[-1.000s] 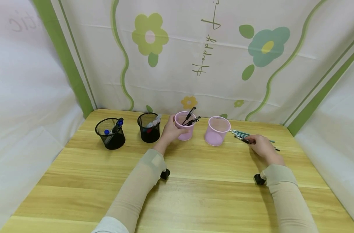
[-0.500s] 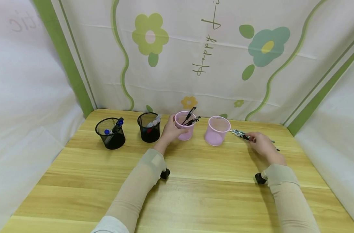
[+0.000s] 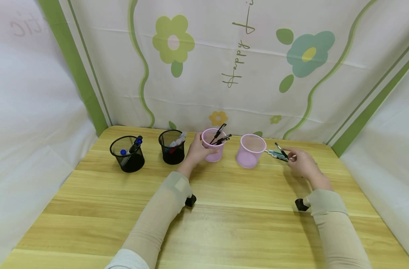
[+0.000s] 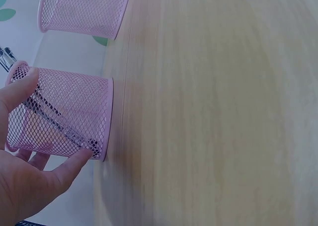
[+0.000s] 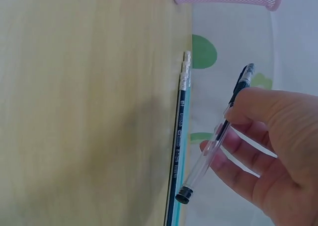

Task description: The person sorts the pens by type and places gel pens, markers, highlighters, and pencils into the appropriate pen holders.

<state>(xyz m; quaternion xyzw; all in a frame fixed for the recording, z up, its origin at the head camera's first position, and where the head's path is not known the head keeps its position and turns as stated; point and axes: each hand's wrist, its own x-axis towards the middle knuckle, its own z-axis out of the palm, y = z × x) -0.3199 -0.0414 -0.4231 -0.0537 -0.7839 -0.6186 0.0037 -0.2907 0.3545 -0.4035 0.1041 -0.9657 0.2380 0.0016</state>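
My left hand (image 3: 197, 152) holds a pink mesh pen holder (image 3: 214, 156) round its left side. Several black-capped pens (image 3: 223, 139) lean inside that holder; the left wrist view shows their barrels through the mesh (image 4: 74, 102). My right hand (image 3: 304, 164) pinches a gel pen (image 5: 211, 146) with a clear barrel and black cap between thumb and fingers. Its capped end points up and away, raised above the table. Beneath it lie several pencils (image 5: 180, 131), dark and teal, with white ends. A second pink mesh pen holder (image 3: 247, 158) stands left of the pencils, with nothing visible in it.
To the left stand two black mesh pen holders: one (image 3: 132, 164) with blue- and black-capped markers, the other (image 3: 173, 157) with white and red-tipped pens. A flower-printed curtain (image 3: 191, 93) hangs behind the wooden table (image 3: 224, 224). White cloth flanks both sides.
My right hand has picked the gel pen up from beside the pencils and tilted its capped end upward. My left hand stays on its pink pen holder.
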